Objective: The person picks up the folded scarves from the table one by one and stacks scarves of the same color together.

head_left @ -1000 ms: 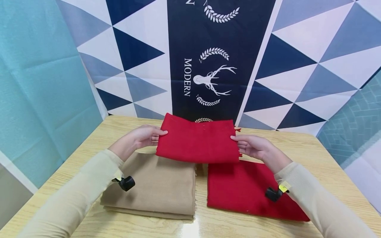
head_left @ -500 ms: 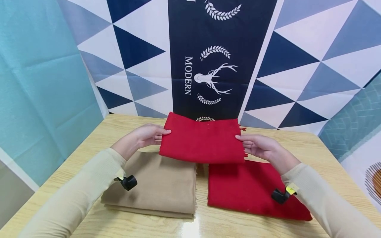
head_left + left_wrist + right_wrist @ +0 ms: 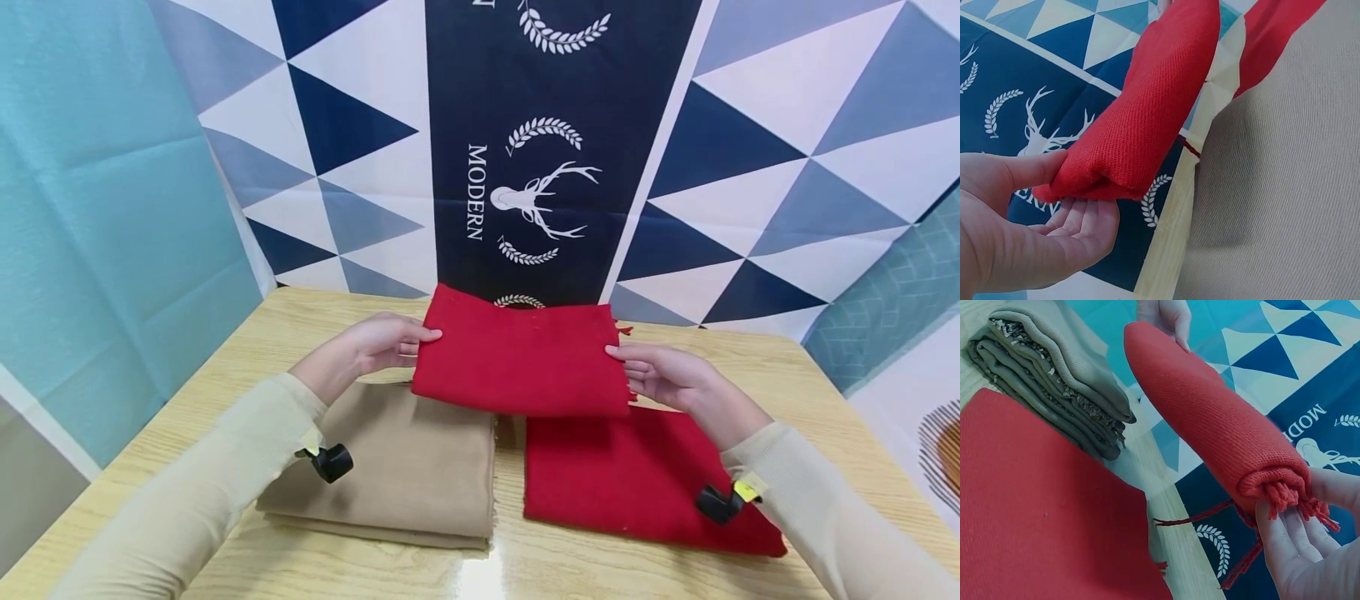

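A folded red scarf [image 3: 525,358] with fringed ends is held up between both hands, above the back of the table. My left hand [image 3: 386,343] pinches its left end, thumb on top and fingers beneath, as the left wrist view shows on the scarf [image 3: 1141,119]. At the fringed right end, my right hand [image 3: 667,375] grips it the same way; the right wrist view shows the rolled layers and loose tassels [image 3: 1282,494]. Below on the right lies a folded red cloth [image 3: 630,492]. A folded beige cloth [image 3: 405,475] lies below on the left.
Both folded cloths lie on a light wooden table [image 3: 292,317], with a narrow gap between them. Behind it hangs a patterned curtain [image 3: 360,108] with triangles and a deer print. A teal cloth [image 3: 97,208] hangs at the left.
Both hands and the held red scarf have shifted slightly to the right. The grips look the same, and the folded cloths on the table have not moved.
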{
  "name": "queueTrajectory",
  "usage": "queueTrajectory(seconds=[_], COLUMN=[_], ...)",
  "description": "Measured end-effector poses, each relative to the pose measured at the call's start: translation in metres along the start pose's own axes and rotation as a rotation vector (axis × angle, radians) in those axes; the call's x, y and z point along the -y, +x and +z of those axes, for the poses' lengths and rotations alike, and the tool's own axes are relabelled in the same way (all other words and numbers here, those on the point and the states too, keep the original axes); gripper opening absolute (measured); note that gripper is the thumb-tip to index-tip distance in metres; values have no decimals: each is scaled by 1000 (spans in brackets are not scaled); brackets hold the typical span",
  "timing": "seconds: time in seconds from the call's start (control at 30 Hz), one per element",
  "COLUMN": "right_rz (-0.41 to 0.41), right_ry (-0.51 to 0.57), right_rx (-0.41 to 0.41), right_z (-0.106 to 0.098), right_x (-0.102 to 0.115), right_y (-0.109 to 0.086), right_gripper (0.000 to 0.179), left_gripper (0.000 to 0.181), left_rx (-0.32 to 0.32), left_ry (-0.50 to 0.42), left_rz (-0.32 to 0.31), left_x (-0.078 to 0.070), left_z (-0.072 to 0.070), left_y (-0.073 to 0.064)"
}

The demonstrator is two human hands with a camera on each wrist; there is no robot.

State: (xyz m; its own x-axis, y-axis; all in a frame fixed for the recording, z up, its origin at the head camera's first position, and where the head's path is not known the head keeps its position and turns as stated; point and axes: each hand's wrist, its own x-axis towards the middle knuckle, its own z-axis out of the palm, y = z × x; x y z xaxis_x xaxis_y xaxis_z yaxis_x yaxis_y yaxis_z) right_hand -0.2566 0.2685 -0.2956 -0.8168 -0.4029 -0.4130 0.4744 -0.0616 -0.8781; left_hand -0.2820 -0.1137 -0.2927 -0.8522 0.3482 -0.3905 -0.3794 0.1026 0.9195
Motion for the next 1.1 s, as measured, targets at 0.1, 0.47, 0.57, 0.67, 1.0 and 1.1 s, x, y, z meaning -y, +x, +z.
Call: queueTrajectory(seconds=[0.1, 0.47, 0.57, 0.67, 1.0, 1.1], right_rz=[-5, -7, -15, -16, 5, 0], right_ry=[8, 19, 12, 3, -25, -43], right_rx=[-7, -6, 18, 22, -33, -35], right_z=[-3, -14, -18, -20, -21, -22], right_x=[0, -2, -3, -3, -2, -2], right_y=[-2, -9, -10, -12, -14, -14], right_gripper=[19, 22, 25, 25, 21, 21], left_gripper=[42, 42, 42, 42, 39, 37], left_rx=[0, -13, -23, -31, -57, -55], left_ry=[-7, -7, -17, -31, -36, -35], left_rz=[-3, -12, -20, -22, -13, -8], left_x=[-1, -2, -1, -1, -2, -1], left_z=[4, 17, 20, 22, 27, 27], left_y=[2, 9, 10, 12, 14, 14])
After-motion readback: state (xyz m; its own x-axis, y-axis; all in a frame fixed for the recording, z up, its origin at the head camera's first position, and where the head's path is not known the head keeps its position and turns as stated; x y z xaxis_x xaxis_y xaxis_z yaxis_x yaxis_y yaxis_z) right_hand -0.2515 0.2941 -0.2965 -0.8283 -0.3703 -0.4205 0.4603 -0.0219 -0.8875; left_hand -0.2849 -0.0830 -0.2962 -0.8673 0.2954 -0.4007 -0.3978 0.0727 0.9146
